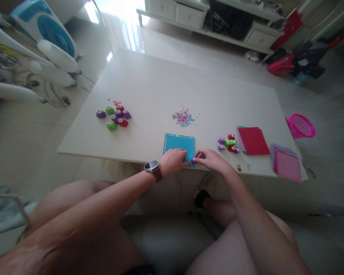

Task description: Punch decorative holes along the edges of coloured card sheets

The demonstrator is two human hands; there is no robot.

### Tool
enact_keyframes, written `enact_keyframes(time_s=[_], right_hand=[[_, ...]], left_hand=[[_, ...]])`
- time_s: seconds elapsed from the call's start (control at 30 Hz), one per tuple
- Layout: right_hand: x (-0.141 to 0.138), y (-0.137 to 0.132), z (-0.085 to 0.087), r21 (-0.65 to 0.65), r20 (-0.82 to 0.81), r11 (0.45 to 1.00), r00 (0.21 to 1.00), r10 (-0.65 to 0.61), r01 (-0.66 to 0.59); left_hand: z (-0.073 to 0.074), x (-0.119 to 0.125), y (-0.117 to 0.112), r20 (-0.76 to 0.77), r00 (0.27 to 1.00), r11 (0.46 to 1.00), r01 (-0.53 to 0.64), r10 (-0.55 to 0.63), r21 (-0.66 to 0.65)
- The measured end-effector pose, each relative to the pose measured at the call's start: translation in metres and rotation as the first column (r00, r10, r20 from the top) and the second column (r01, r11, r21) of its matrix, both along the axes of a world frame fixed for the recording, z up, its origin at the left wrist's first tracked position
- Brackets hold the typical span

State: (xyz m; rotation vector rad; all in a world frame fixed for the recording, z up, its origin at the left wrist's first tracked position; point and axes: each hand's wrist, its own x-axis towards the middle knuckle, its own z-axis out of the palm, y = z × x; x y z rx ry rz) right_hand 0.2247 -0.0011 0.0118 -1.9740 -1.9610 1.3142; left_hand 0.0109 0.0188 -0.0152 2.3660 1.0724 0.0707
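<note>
A square blue sheet of paper point(174, 142) with small holes punched along its edges lies at the near edge of the table. Resting flat on the sheet's lower part is my left hand point(174, 160), which wears a watch point(152, 165) at the wrist; its thumb points toward the right edge. My right hand point(208, 158) is closed around a small purple craft punch point(193, 159) at the sheet's lower right edge. The paper's bottom edge is partly hidden by my hands.
Punched paper bits point(185, 117) lie beyond the sheet. Several craft punches point(119, 114) stand left, more punches point(228, 143) right. Red paper point(253, 140), punched pink sheets point(287, 164) and two small items point(239, 167) lie right. A pink basket point(301, 126) stands past the table point(149, 84).
</note>
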Motion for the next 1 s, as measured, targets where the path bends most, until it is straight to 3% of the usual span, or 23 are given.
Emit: enact_keyframes(time_s=[0.27, 0.5, 0.73, 0.87, 1.0], right_hand=[[-0.003, 0.012, -0.015, -0.022, 0.048, 0.990, 0.990, -0.135, 0.136], [-0.014, 0.018, -0.008, -0.040, 0.163, 0.988, 0.977, -0.141, 0.149], [-0.002, 0.015, 0.006, -0.058, 0.096, 0.986, 0.984, -0.147, 0.153], [0.001, 0.006, 0.017, 0.097, 0.166, 0.991, 0.980, -0.109, 0.093], [-0.006, 0.001, 0.016, 0.192, 0.293, 0.979, 0.956, 0.015, -0.075]], left_hand=[[0.010, 0.013, 0.003, -0.077, 0.993, 0.994, -0.094, 0.089, -0.059], [0.014, 0.019, 0.005, -0.140, 0.983, 0.990, -0.129, 0.120, -0.059], [0.011, 0.013, 0.004, -0.117, 0.992, 0.999, -0.050, 0.049, -0.003], [0.009, 0.008, 0.001, -0.106, 0.994, 0.999, -0.039, 0.041, 0.020], [0.008, 0.007, 0.001, -0.116, 0.993, 0.999, -0.033, 0.037, 0.030]])
